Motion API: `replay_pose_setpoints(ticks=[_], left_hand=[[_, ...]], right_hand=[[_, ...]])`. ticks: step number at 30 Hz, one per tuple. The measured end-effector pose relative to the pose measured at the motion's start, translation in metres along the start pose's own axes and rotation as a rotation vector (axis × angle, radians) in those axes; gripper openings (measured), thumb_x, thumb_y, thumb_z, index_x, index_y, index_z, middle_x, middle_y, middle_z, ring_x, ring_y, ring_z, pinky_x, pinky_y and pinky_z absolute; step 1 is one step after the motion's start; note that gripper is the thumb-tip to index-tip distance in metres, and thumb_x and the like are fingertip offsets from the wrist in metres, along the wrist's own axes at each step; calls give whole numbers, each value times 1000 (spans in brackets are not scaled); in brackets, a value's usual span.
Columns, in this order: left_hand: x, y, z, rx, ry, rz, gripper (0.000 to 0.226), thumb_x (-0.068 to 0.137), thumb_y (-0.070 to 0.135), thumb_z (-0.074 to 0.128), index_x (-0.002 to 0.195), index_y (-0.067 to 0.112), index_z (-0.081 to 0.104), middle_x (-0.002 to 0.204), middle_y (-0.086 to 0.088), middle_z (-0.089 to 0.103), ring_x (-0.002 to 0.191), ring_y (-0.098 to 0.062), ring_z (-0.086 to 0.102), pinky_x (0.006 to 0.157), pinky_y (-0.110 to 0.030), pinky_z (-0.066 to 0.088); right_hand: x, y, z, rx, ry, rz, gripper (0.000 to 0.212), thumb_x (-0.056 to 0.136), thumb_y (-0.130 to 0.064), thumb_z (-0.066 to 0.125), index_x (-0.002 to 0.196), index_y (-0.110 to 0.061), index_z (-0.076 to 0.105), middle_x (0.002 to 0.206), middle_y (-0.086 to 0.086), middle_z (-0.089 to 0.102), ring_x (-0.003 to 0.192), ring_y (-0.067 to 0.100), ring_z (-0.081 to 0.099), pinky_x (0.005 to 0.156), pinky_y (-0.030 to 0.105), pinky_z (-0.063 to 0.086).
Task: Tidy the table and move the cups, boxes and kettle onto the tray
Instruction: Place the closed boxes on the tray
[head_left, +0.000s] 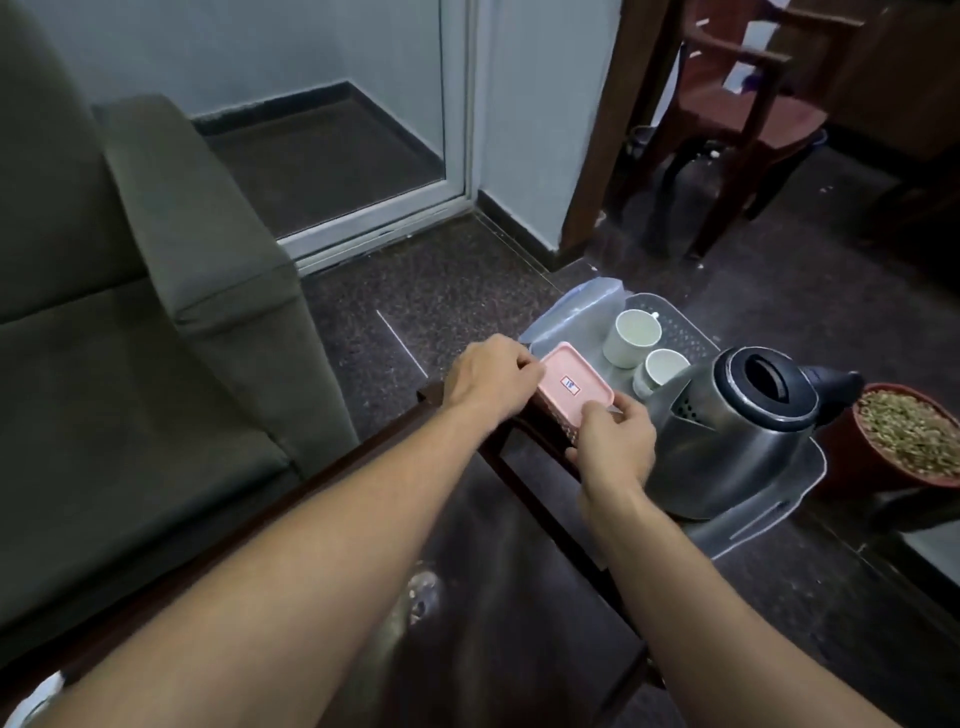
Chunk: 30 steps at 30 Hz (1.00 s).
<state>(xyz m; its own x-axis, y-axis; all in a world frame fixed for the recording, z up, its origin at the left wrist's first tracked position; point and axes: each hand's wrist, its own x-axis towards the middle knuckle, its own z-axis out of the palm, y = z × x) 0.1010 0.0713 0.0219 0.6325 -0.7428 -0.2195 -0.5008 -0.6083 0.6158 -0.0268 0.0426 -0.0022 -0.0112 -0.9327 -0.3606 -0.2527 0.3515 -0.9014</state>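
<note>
Left hand (491, 376) and right hand (613, 441) grip pink box (730, 387) at opposite ends, fingers curled on it; kettle (737, 431) and two cups (631, 338) stand on tray (691, 332).

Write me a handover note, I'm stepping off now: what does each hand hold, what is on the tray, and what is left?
Left hand: fingers grip the far-left end of the pink box.
Right hand: fingers pinch its near-right end.
The pink box is at the left edge of the tray; I cannot tell whether it rests there yet.
Done: far cup, near cup and kettle stand on the tray.
Left: set the pink box on the tray and let go.
</note>
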Motion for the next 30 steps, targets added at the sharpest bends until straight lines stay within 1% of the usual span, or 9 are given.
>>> replay_pose_setpoints(ticks=[2, 4, 6, 10, 12, 16, 21, 25, 30], left_hand=[[24, 10, 7, 53, -31, -11, 22, 88, 32, 63, 79, 16, 75, 91, -9, 76, 98, -35, 69, 75, -33, 47], [44, 15, 14, 95, -65, -36, 21, 88, 30, 64, 80, 15, 76, 89, -9, 75, 97, -35, 69, 74, -31, 44], [60, 18, 22, 141, -112, -51, 21, 89, 31, 66, 86, 16, 80, 93, -10, 76, 99, -34, 69, 74, -30, 44], [83, 27, 36, 221, -228, -57, 16, 91, 33, 68, 82, 25, 78, 92, -6, 75, 99, -31, 71, 82, -32, 53], [90, 32, 43, 295, -272, -41, 15, 90, 33, 68, 94, 25, 80, 102, -7, 77, 103, -31, 72, 88, -35, 56], [96, 39, 56, 447, -328, -20, 29, 91, 32, 66, 114, 18, 77, 116, -9, 75, 113, -31, 69, 91, -37, 54], [102, 43, 60, 577, -379, 17, 28, 93, 35, 67, 117, 21, 74, 116, -5, 74, 112, -28, 68, 92, -40, 53], [105, 49, 61, 672, -401, 84, 23, 92, 32, 68, 111, 20, 72, 116, -5, 73, 110, -28, 67, 82, -39, 48], [104, 51, 68, 755, -390, 138, 26, 96, 31, 65, 119, 21, 70, 123, -7, 69, 116, -30, 65, 88, -42, 51]], right_hand=[[13, -5, 5, -87, 4, 6, 41, 86, -22, 59, 126, -29, 60, 116, 1, 69, 111, 30, 65, 101, 43, 52], [23, -4, 9, -152, -23, 20, 47, 87, -23, 60, 134, -24, 56, 128, 6, 67, 119, 31, 61, 104, 39, 47], [30, 0, 9, -204, -49, 22, 47, 87, -23, 60, 134, -26, 54, 130, 6, 67, 120, 31, 61, 100, 38, 46], [37, 9, 4, -358, -116, 18, 51, 87, -24, 60, 138, -23, 55, 131, 8, 67, 122, 32, 60, 99, 37, 46], [41, 12, 1, -437, -123, 14, 47, 87, -26, 59, 134, -20, 59, 129, 10, 68, 121, 33, 60, 97, 37, 47], [47, 13, -5, -553, -134, 43, 34, 87, -30, 57, 118, -16, 64, 121, 8, 71, 113, 33, 62, 86, 36, 47], [53, 10, -8, -741, -244, 50, 34, 85, -41, 53, 105, -16, 64, 113, 5, 69, 105, 33, 64, 81, 37, 50], [53, 8, -15, -860, -296, 21, 35, 83, -47, 51, 100, -18, 63, 106, 5, 71, 99, 34, 65, 79, 37, 49], [51, 4, -19, -944, -357, 0, 39, 83, -50, 50, 102, -19, 64, 105, 5, 72, 100, 33, 66, 78, 36, 48]])
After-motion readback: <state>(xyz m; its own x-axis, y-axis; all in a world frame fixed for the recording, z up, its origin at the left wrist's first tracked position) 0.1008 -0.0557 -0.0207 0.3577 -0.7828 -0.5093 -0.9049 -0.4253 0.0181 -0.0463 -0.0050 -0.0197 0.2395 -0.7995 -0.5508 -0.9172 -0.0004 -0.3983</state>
